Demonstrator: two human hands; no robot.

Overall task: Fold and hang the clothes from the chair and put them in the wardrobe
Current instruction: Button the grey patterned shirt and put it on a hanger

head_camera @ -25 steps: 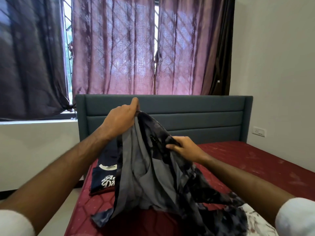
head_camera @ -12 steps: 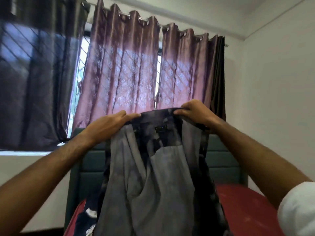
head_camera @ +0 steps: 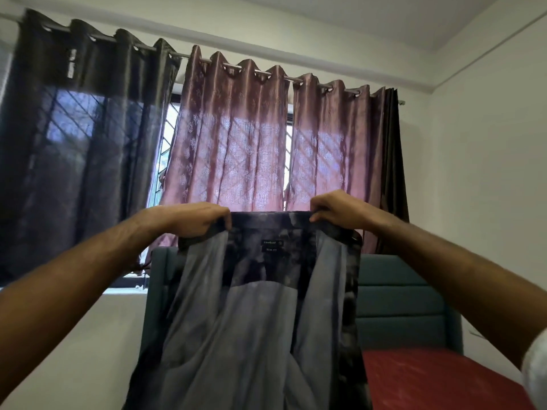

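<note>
The shirt (head_camera: 254, 315) is gripped at its top edge by left hand (head_camera: 189, 218) and right hand (head_camera: 337, 210) (both equally near), hanging lengthwise toward the frame's bottom.

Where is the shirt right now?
Centre of the head view: the shirt hangs between the left hand and right hand, before the headboard.
</note>
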